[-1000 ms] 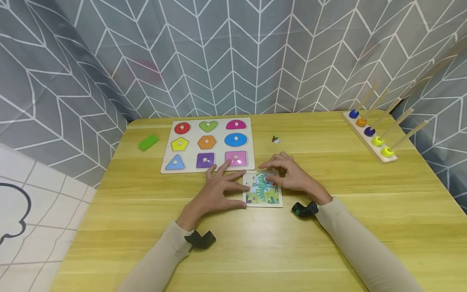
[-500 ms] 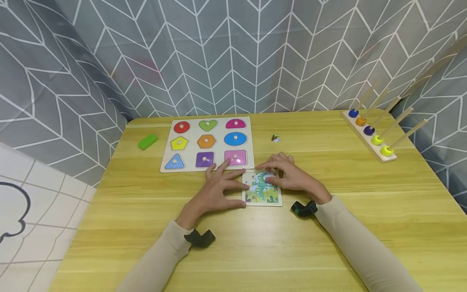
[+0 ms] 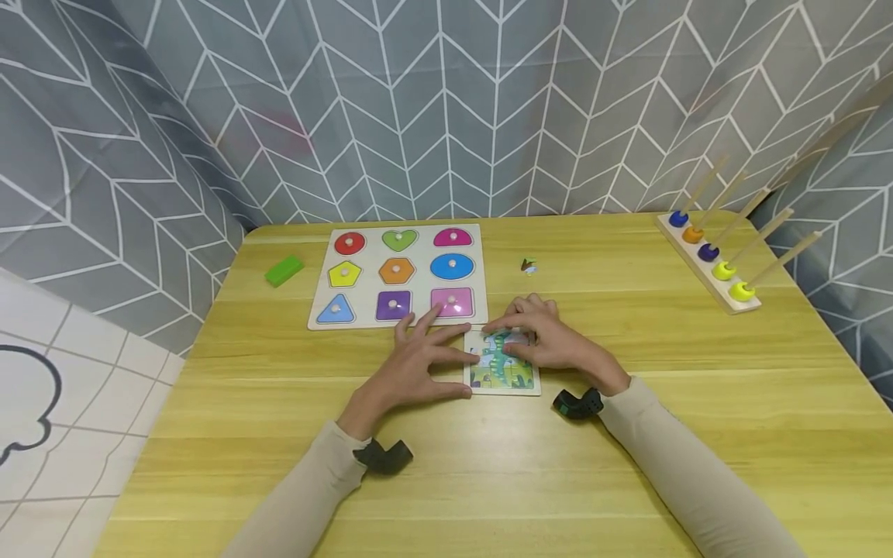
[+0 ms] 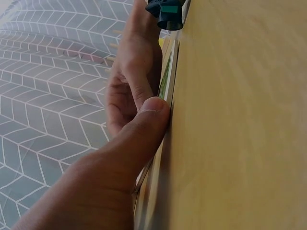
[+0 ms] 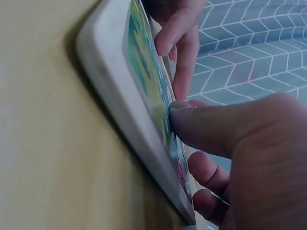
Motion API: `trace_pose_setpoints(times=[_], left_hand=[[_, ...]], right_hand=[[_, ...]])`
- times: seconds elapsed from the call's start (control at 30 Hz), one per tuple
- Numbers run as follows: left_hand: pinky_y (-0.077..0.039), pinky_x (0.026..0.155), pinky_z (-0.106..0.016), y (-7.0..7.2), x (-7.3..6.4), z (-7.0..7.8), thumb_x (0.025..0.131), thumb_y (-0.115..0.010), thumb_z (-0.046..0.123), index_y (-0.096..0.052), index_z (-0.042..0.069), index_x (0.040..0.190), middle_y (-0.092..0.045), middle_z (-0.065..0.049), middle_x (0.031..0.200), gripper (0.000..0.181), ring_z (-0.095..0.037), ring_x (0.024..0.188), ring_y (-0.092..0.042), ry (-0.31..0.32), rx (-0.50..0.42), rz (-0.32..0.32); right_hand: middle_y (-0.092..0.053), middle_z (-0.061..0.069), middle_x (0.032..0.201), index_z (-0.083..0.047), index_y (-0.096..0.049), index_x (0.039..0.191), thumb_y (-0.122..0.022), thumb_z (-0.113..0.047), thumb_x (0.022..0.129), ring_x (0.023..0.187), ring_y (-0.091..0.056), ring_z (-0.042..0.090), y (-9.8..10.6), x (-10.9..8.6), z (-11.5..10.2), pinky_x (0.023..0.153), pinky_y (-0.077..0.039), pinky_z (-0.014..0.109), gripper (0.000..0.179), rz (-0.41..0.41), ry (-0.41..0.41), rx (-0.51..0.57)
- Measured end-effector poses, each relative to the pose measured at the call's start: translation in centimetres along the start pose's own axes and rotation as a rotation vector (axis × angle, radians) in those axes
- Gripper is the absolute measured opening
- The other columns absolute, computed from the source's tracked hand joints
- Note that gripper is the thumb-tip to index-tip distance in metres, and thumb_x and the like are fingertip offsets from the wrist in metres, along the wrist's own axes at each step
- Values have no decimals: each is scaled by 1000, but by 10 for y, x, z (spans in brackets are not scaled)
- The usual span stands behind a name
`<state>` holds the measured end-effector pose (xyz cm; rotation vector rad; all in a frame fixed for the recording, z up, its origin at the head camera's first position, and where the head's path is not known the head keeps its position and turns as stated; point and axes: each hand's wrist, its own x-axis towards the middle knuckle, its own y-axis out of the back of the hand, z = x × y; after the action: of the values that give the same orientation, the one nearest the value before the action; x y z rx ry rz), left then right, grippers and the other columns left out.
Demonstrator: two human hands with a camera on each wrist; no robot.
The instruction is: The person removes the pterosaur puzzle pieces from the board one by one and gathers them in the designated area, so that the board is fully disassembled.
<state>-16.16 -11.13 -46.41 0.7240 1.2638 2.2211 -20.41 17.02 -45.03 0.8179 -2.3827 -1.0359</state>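
A small square jigsaw puzzle (image 3: 501, 377) with a green dinosaur picture and a pale wooden frame lies at the middle of the table. My left hand (image 3: 412, 370) rests at its left side with fingers spread; fingertips touch the frame and the thumb sits at the lower left corner. My right hand (image 3: 547, 335) bends over the upper part of the picture, thumb and index finger about a puzzle piece (image 3: 498, 341). In the right wrist view the thumb (image 5: 201, 122) tip touches the picture surface. The fingers partly hide the top row.
Behind the puzzle lies a white knob board (image 3: 363, 293) of coloured shapes. One loose jigsaw piece (image 3: 528, 266) lies farther back. A green block (image 3: 284, 270) is at the left. A peg stand (image 3: 708, 263) with coloured beads stands at the right back.
My right hand has shifted slightly left and toward me over the picture. The left hand and the loose piece behind have stayed put.
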Motion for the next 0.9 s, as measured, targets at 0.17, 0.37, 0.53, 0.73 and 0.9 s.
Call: trace_pose_setpoints(times=[0.17,0.37,0.53,0.73,0.9], left_hand=[[-3,119,-72,2,0,1,81,-77,62,-73,39,124,-48,7,159,49,-38,159,-12,-5,0,2],[-3,118,-73,1,0,2,82,-76,62,-73,39,124,-47,6,159,48,-39,159,-12,-8,-4,-2],[-3,119,-72,-1,-1,1,83,-72,65,-69,41,129,-44,7,161,51,-38,159,-10,-5,24,-18],[-3,119,-73,0,-1,2,84,-72,64,-68,41,131,-41,5,163,53,-39,159,-9,-1,36,-33],[-2,119,-73,1,0,3,83,-73,63,-68,40,131,-41,5,163,53,-40,159,-9,-3,27,-33]], right_hand=[[-59,-2,100,-24,-75,123,-75,-12,89,91,-37,17,2,2,-2,79,-18,40,36,-22,-23,18],[-56,-1,98,-25,-74,124,-73,-14,92,92,-36,17,3,2,-2,79,-17,40,34,-55,-34,7],[-52,-1,95,-27,-74,125,-72,-13,91,91,-35,18,3,3,-5,79,-17,40,36,-71,-38,-26],[-51,-1,96,-30,-73,126,-70,-15,92,89,-34,18,2,3,-7,77,-16,40,38,-87,-47,-60],[-51,-1,96,-31,-73,127,-68,-15,92,89,-33,18,3,3,-7,77,-16,40,38,-91,-39,-78]])
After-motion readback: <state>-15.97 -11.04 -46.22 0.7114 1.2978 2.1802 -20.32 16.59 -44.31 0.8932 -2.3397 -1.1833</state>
